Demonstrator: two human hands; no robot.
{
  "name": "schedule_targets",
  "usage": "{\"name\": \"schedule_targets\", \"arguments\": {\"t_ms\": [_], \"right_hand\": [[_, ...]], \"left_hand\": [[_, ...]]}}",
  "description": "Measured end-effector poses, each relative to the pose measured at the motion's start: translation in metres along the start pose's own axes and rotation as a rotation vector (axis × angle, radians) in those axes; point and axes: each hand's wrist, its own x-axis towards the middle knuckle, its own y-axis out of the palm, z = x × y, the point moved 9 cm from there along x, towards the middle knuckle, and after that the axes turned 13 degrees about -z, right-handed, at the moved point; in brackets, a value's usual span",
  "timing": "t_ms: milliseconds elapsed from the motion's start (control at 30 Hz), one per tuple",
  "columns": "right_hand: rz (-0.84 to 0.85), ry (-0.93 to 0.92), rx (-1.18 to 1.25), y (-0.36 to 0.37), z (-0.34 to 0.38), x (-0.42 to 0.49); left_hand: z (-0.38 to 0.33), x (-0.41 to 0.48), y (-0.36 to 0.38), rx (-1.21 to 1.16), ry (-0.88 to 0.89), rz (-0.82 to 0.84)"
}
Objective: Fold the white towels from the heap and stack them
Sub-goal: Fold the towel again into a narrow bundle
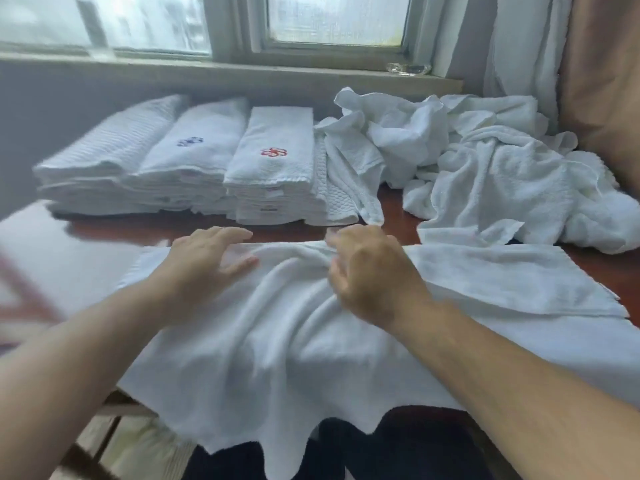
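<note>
Head view: three stacks [194, 157] are standing folded at the far left of the worktop [391, 216], and a large heap [485, 174] is waiting at the right, so much is left. One towel [277, 341] is lying rumpled at the near edge. The left hand [211, 258] is pressing it with straight fingers, and the right hand [367, 275] is pinching its bunched far edge.

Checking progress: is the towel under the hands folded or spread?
Mostly spread: the towel lies wrinkled across the table, near edge overhanging. Right layer may be a fold.
</note>
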Motion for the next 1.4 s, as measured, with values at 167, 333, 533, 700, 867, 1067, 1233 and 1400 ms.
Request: {"name": "schedule_targets", "arguments": {"t_ms": [167,333,533,700,867,1067,1233,1400], "right_hand": [[0.306,-0.266,0.331,0.057,0.123,-0.011],[0.502,-0.282,0.244,0.090,0.127,-0.018],[0.539,-0.302,0.116,0.110,0.118,0.001],[0.558,-0.280,0.099,0.127,0.104,0.034],[0.370,-0.373,-0.030,0.115,0.107,0.063],[0.400,-0.089,0.052,0.105,0.111,0.034],[0.596,-0.055,0.283,0.112,0.112,0.011],[0.513,-0.208,0.346,0.103,0.109,0.022]], "left_hand": [[0.087,-0.015,-0.013,0.121,-0.315,0.032],[0.107,-0.010,-0.018,0.186,-0.345,0.063],[0.058,0.022,-0.076,0.175,-0.120,-0.282],[0.036,0.005,-0.133,0.034,0.084,-0.615],[0.075,-0.034,-0.115,0.150,-0.063,-0.597],[0.129,-0.063,-0.050,0.072,-0.672,-0.344],[0.110,-0.055,-0.032,0.008,-0.653,-0.374],[0.132,-0.035,-0.045,0.038,-0.416,-0.369]]}}
